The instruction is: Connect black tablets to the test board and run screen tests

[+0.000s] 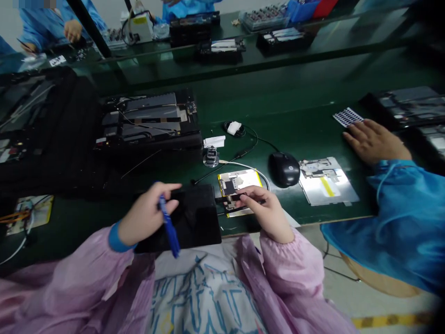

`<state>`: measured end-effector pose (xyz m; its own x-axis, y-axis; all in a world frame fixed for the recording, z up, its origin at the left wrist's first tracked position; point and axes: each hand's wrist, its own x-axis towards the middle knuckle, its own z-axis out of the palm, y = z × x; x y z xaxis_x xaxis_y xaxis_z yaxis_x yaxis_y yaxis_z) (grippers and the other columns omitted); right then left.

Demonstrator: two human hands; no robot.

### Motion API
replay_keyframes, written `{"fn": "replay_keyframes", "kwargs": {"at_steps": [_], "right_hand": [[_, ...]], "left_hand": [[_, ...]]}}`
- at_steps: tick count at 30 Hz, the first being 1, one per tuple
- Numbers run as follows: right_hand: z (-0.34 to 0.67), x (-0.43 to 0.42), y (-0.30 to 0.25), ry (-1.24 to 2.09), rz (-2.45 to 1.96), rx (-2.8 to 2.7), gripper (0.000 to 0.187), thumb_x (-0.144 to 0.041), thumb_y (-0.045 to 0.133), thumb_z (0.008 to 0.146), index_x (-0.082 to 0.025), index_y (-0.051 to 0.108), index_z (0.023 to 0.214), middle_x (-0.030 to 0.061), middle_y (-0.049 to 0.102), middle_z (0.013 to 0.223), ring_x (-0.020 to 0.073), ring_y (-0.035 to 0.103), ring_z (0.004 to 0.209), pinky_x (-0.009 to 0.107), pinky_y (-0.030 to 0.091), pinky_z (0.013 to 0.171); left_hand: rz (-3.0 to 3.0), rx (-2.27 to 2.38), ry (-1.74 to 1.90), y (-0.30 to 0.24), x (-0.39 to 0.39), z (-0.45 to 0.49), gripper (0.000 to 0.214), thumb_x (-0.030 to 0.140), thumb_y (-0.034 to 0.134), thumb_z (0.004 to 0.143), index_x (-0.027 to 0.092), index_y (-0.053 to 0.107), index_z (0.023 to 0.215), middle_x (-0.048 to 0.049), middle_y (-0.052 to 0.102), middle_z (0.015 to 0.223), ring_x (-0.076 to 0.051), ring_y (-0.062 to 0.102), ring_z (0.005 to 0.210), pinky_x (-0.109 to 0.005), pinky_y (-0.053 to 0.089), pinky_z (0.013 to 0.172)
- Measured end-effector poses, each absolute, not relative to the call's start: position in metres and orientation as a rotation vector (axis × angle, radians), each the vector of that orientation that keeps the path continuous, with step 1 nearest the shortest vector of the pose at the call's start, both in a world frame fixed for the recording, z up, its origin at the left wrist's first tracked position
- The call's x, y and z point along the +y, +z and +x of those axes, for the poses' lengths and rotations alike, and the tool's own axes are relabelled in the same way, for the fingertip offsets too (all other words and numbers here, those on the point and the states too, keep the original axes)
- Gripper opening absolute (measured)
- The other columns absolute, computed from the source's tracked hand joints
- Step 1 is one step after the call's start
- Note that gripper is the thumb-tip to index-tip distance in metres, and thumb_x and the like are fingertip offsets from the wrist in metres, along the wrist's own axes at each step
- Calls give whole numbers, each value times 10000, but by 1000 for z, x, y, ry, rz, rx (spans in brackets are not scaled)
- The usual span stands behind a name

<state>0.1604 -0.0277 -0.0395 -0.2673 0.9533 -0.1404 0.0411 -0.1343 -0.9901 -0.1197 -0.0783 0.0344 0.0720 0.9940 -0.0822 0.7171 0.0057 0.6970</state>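
My left hand (146,215) is closed around a slim blue pen (169,229), its index finger stretched over a dark tablet screen (194,218) lying face up at the table edge. Right of the screen lies a flat battery pack (248,178) with yellow edges, and a small circuit board (230,204) rests across its near part. The fingers of my right hand (269,211) pinch a dark strip at that board. A short dark cable spans the gap between screen and board. A white cable (243,163) runs from a small meter (210,157) behind the battery.
A black mouse (284,169) and a silver battery plate (328,181) lie to the right. A co-worker's hand (377,141) rests by a label sheet (347,117). Black trays of tablet parts (149,116) stand at left, below a raised shelf (250,58).
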Motion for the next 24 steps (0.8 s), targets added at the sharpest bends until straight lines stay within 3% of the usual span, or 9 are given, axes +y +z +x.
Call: {"fn": "replay_keyframes", "kwargs": {"at_steps": [4, 7, 11, 16, 24], "right_hand": [[149, -28, -37, 1584, -1042, -1430, 267, -448, 651, 814, -194, 647, 897, 27, 705, 748, 178, 695, 692, 343, 570, 707], [149, -26, -44, 1318, -1090, -1573, 188, -366, 582, 871, -196, 631, 935, 47, 700, 812, 184, 678, 744, 352, 555, 722], [158, -22, -61, 909, -1108, -1913, 283, -298, 575, 874, -192, 587, 1137, 113, 676, 1021, 251, 626, 967, 454, 503, 870], [162, -21, -73, 694, -991, -2321, 512, -416, 713, 776, -219, 571, 1226, 142, 543, 1334, 327, 453, 1268, 594, 325, 1060], [158, -22, -79, 609, -1113, -2272, 512, -419, 698, 781, -208, 584, 1233, 153, 533, 1366, 351, 420, 1309, 591, 283, 1091]], "left_hand": [[1798, 1201, 619, 12, -32, -46, 179, 280, 567, 811, 218, 405, 765, -43, 645, 837, -148, 553, 673, -299, 456, 686], [1712, 1219, 700, -10, -10, -26, 222, 286, 551, 819, 213, 372, 712, 26, 503, 641, -117, 439, 566, -257, 383, 574], [1693, 1329, 752, -25, 4, -34, 221, 270, 546, 820, 209, 365, 710, 37, 474, 647, -105, 426, 569, -247, 364, 579], [1783, 1445, 693, -31, 11, -38, 200, 248, 553, 819, 207, 385, 719, 42, 500, 644, -109, 462, 587, -245, 366, 599], [1971, 1460, 432, -28, 24, -32, 223, 142, 586, 772, 204, 394, 676, 44, 454, 616, -122, 438, 577, -249, 316, 571]]}}
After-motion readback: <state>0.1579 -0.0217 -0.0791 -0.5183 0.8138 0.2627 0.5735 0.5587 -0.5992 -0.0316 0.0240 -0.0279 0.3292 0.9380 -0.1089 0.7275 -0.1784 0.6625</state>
